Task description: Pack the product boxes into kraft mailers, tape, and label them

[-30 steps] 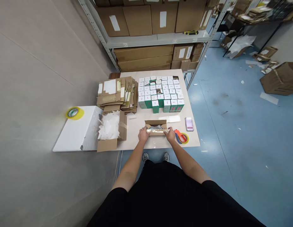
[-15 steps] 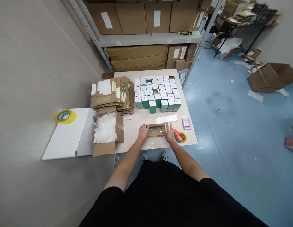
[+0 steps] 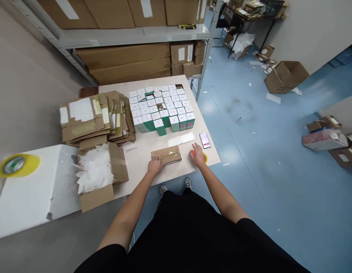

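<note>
A small cardboard box point(image 3: 172, 154) lies near the front edge of the table, its top flaps now folded over and a strip of shiny tape along its upper side. My left hand point(image 3: 155, 164) grips the box's left end, fingers on top. To the right of the box, my right hand point(image 3: 197, 154) is closed around an orange-red tape dispenser point(image 3: 192, 152), which it mostly hides. Part of a yellow tape roll point(image 3: 205, 157) shows beside that hand. Just behind it lies a phone point(image 3: 205, 140), and a white strip point(image 3: 181, 139) lies behind the box.
Green-and-white boxes point(image 3: 161, 110) stand in rows at the back of the table point(image 3: 198, 113). Flattened cardboard point(image 3: 85, 125) is stacked left, behind an open carton point(image 3: 119, 163) of white paper. Yellow tape point(image 3: 18, 165) sits on a white block point(image 3: 28, 193). A shelf point(image 3: 121, 38) stands behind.
The box's open top has been closed over. My right hand has left the box and moved right onto the tape dispenser, while my left hand stays at the left end. The view has turned right.
</note>
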Demonstrator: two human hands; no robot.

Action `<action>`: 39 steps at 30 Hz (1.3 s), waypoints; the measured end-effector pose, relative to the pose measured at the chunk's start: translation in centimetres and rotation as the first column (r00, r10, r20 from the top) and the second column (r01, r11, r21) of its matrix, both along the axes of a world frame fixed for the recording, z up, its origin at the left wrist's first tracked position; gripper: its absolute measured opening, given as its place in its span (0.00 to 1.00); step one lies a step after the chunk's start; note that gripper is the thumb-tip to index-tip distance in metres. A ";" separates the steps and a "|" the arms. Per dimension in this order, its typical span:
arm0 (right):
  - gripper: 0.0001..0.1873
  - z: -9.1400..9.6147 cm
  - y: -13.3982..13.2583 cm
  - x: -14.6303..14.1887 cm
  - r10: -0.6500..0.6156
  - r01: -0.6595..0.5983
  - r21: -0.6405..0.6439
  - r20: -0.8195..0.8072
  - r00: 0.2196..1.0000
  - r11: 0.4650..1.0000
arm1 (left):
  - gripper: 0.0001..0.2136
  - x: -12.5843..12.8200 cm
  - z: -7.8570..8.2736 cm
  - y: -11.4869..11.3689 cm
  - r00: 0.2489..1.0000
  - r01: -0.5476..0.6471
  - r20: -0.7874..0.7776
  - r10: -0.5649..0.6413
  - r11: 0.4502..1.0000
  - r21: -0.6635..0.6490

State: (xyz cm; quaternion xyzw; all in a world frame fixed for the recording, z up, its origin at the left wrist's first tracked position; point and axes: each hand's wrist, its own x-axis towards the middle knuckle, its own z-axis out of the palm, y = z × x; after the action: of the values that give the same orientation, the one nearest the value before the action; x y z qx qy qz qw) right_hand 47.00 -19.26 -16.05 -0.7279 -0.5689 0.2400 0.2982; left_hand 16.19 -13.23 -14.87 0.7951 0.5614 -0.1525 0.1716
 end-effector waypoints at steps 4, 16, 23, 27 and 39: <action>0.25 -1.8 -2.2 4.0 -0.176 0.176 -0.119 0.006 0.984 0.977 | 0.28 0.2 0.1 0.6 0.994 0.033 -0.099 -0.035 0.999 -0.020; 0.30 -9.1 -3.8 1.2 -0.128 0.119 -0.454 0.010 0.992 0.883 | 0.24 0.9 0.1 1.1 0.982 -0.013 -0.187 0.000 0.998 -0.069; 0.26 -9.2 -1.9 2.8 -0.285 0.180 -0.429 -0.195 0.938 0.885 | 0.23 0.8 -0.3 1.1 0.990 -0.063 -0.134 0.053 0.996 -0.071; 0.28 -7.0 -2.0 2.8 -0.270 0.141 -0.341 -0.367 0.890 0.929 | 0.23 0.8 -0.1 0.8 0.992 -0.091 -0.093 0.083 0.993 -0.081; 0.29 1.4 4.1 -10.1 0.053 -0.186 -0.080 -0.787 0.614 0.979 | 0.28 0.6 -0.3 -0.4 0.972 -0.193 0.115 0.203 0.977 -0.085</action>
State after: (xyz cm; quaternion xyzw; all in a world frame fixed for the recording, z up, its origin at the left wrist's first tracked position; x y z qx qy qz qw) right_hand 36.92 -15.21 -14.62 -0.5323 -0.4100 0.5945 0.4418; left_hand 16.77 -13.66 -15.14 0.7362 0.6202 -0.1058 0.2494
